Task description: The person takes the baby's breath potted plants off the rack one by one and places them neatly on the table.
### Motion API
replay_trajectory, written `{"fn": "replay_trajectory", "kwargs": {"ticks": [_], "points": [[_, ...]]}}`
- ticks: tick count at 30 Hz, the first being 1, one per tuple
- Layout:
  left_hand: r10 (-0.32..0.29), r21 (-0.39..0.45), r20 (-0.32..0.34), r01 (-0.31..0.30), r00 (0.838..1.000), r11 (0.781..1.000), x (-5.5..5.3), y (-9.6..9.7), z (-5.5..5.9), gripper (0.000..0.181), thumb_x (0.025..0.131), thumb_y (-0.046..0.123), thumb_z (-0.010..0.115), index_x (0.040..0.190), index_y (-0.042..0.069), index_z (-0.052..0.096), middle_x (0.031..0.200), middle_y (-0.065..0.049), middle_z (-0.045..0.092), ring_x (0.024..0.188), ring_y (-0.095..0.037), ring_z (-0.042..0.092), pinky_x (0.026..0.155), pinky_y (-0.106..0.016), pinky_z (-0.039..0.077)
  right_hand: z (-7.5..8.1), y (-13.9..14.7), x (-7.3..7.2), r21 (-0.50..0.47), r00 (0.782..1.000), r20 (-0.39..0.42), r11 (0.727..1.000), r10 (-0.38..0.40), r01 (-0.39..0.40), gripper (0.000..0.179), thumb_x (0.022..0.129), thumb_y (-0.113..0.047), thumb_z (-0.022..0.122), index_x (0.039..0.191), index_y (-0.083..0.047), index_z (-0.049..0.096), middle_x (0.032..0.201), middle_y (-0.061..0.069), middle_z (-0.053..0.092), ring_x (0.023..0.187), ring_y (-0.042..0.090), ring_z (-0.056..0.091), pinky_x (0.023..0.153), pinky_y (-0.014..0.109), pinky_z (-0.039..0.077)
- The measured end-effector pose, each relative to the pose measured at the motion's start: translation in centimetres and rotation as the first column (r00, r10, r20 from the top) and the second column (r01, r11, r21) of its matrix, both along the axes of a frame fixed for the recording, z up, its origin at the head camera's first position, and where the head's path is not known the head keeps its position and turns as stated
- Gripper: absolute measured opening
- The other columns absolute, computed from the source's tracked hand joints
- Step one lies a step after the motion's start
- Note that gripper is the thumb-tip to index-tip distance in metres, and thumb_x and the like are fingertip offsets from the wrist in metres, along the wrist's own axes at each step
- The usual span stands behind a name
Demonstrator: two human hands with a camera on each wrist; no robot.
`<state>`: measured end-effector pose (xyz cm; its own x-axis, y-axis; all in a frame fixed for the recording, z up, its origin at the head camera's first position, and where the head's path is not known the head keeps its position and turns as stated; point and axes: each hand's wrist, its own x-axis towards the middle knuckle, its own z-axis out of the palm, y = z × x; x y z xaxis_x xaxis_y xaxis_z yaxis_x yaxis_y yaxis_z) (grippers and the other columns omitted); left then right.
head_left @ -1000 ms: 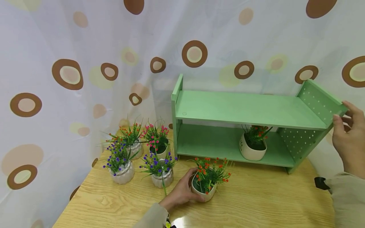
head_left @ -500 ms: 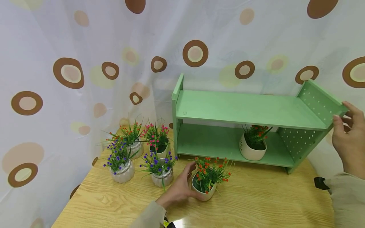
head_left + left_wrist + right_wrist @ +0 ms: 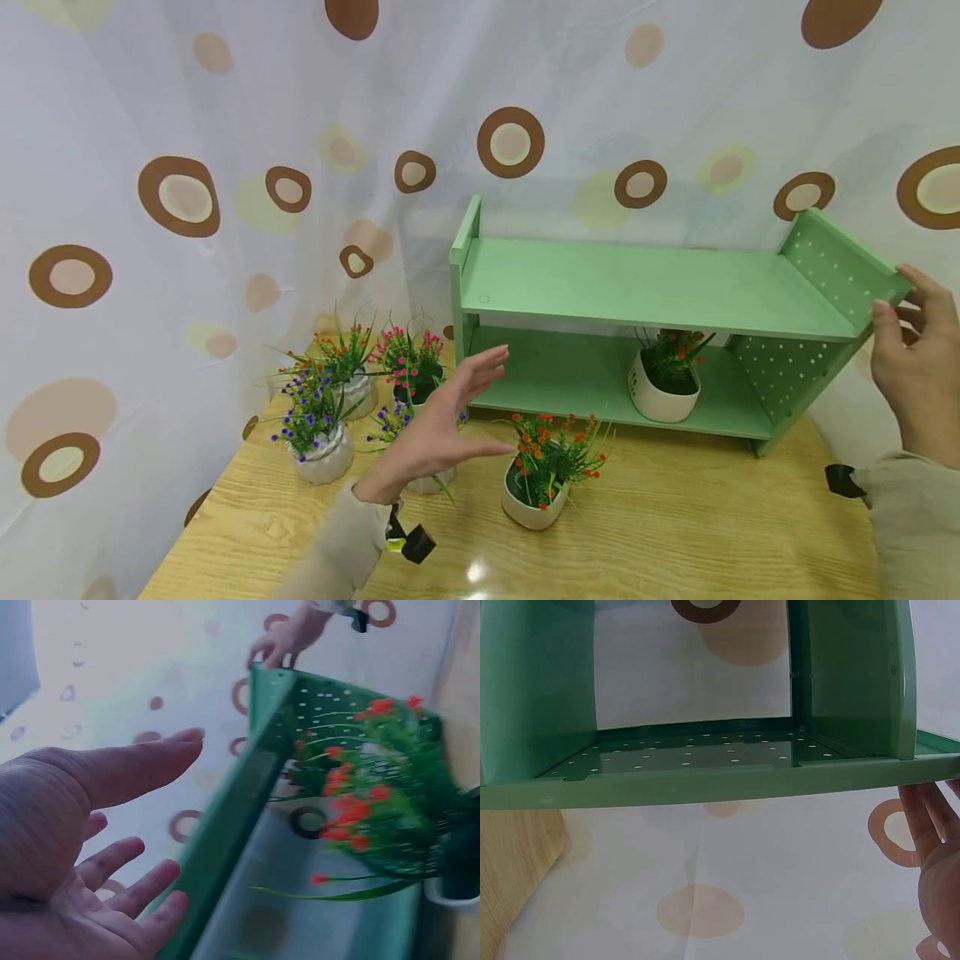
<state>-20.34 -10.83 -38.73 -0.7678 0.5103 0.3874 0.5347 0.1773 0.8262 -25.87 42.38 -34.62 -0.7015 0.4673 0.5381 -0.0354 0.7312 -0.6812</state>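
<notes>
My left hand (image 3: pixel 431 437) is raised with fingers and thumb spread, holding nothing. Beside and below it, a potted plant with orange-red flowers (image 3: pixel 534 508) stands upright on the table, apart from the fingers. In the left wrist view the open fingers (image 3: pixel 139 892) show, and the blurred red flowers (image 3: pixel 352 810) lie to their right. My right hand (image 3: pixel 918 367) grips the upper front corner of the right side panel of a two-tier green shelf (image 3: pixel 637 283), thumb in front. Another red-flowered plant in a white pot (image 3: pixel 666 404) stands on the lower tier, its top partly hidden by the upper board.
Left of the shelf stand several potted plants: purple-flowered in a fluted pot (image 3: pixel 326 458), red-flowered behind it (image 3: pixel 358 396), and pink-flowered (image 3: pixel 408 367). My left hand partly hides another purple-flowered one (image 3: pixel 386 427). A dotted curtain (image 3: pixel 300 100) hangs behind the wooden table (image 3: pixel 675 517).
My left hand has let go of the red-flowered pot and moved up and left, fingers spreading. The pot stays on the table. My right hand keeps its hold on the shelf.
</notes>
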Motion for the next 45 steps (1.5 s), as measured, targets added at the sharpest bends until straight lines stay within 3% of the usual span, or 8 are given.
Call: {"fn": "replay_trajectory", "kwargs": {"ticks": [5,12,15,22,31,34,39,45], "points": [[0.128,0.046,-0.152,-0.122,0.980,0.991,-2.0,-0.7,3.8,0.089,0.088,0.014,0.085,0.160,0.032,0.035,0.164,0.008,0.041,0.150,-0.015,0.042,0.124,-0.041,0.036,0.4,-0.1,0.3,-0.012,1.000,0.027,1.000,-0.005,0.005,0.053,0.113,-0.025,0.034,0.161,-0.047,0.024,0.164,0.007,0.038,0.150,0.021,0.039,0.127,0.031,0.029],[0.332,0.161,-0.307,-0.295,0.892,0.942,-6.2,-1.6,6.9,0.073,0.091,0.014,0.082,0.154,0.022,0.048,0.154,-0.003,0.054,0.141,-0.021,0.049,0.118,-0.044,0.040,0.0,0.3,-0.1,-0.005,1.000,-0.021,1.000,-0.001,0.001,0.052,0.112,-0.024,0.039,0.158,-0.048,0.031,0.159,0.005,0.046,0.133,-0.001,0.046,0.114,0.017,0.038],[0.357,0.197,-0.317,-0.307,0.879,0.931,-7.5,-1.9,7.8,0.070,0.091,0.014,0.081,0.153,0.017,0.050,0.152,-0.008,0.054,0.140,-0.024,0.050,0.117,-0.046,0.041,-0.1,0.2,-0.2,0.007,0.999,-0.042,1.000,0.008,-0.007,0.052,0.112,-0.023,0.040,0.158,-0.047,0.032,0.157,0.006,0.047,0.128,-0.004,0.046,0.110,0.014,0.038],[0.361,0.144,-0.282,-0.333,0.889,0.932,-9.9,-2.2,8.7,0.068,0.092,0.021,0.081,0.153,0.020,0.050,0.156,0.003,0.050,0.145,-0.018,0.044,0.119,-0.038,0.040,-0.1,0.3,-0.2,0.009,1.000,-0.030,1.000,-0.003,0.003,0.052,0.112,-0.025,0.038,0.158,-0.048,0.030,0.159,0.008,0.045,0.135,0.002,0.045,0.116,0.018,0.037],[0.310,0.115,-0.185,-0.293,0.933,0.949,-12.2,-2.7,7.3,0.059,0.095,0.012,0.077,0.150,0.018,0.055,0.159,-0.001,0.047,0.145,-0.023,0.044,0.113,-0.046,0.047,-0.3,0.2,-0.2,0.008,0.999,-0.040,1.000,0.006,-0.006,0.052,0.112,-0.026,0.039,0.158,-0.048,0.031,0.158,0.009,0.047,0.131,-0.001,0.045,0.114,0.016,0.037],[0.293,0.116,-0.168,-0.276,0.941,0.954,-12.3,-2.8,7.3,0.054,0.096,0.007,0.074,0.147,0.010,0.057,0.162,-0.005,0.044,0.148,-0.025,0.043,0.113,-0.050,0.047,-0.3,0.1,-0.1,0.001,0.999,-0.035,1.000,0.013,-0.013,0.052,0.112,-0.025,0.039,0.158,-0.048,0.031,0.159,0.007,0.045,0.134,-0.001,0.045,0.116,0.017,0.036],[0.279,0.114,-0.143,-0.265,0.949,0.958,-10.8,-2.6,8.4,0.050,0.096,0.005,0.073,0.145,0.007,0.059,0.162,-0.008,0.044,0.147,-0.027,0.044,0.111,-0.051,0.050,0.0,-0.1,0.2,-0.002,0.999,-0.030,1.000,0.014,-0.014,0.052,0.112,-0.025,0.038,0.160,-0.045,0.030,0.160,0.008,0.043,0.136,0.003,0.044,0.118,0.021,0.035],[0.277,0.129,-0.133,-0.260,0.952,0.957,-10.4,-2.6,8.6,0.048,0.097,0.006,0.073,0.143,0.009,0.060,0.161,-0.006,0.045,0.146,-0.025,0.045,0.109,-0.051,0.051,1.1,-1.1,0.6,-0.014,1.000,0.026,1.000,0.000,0.001,0.057,0.111,-0.025,0.037,0.163,-0.043,0.023,0.167,0.006,0.033,0.152,0.024,0.037,0.126,0.038,0.031]]}}
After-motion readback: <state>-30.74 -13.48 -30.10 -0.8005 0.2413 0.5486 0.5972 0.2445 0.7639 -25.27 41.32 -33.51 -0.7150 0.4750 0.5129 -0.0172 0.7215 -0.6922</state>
